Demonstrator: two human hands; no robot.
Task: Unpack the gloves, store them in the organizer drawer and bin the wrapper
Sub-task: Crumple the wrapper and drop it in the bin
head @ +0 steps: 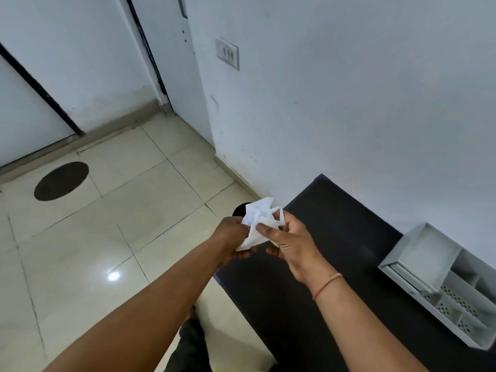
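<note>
A crumpled white wrapper (pixel 259 221) is held between both hands above the left end of the dark table (pixel 335 237). My left hand (pixel 233 234) grips its lower left part, and my right hand (pixel 291 240) pinches its right side with thumb and fingers. Just behind the wrapper, a small dark round shape (pixel 241 209), possibly a bin, shows on the floor by the wall; most of it is hidden. The white organizer (pixel 442 285) stands at the table's right, with an upper box section and perforated compartments. No gloves are visible.
A white wall runs behind the table, with a switch plate (pixel 227 53) high up. Beige floor tiles spread to the left, with a dark oval mat (pixel 61 181) near a white door. My leg in dark trousers (pixel 190 342) shows below.
</note>
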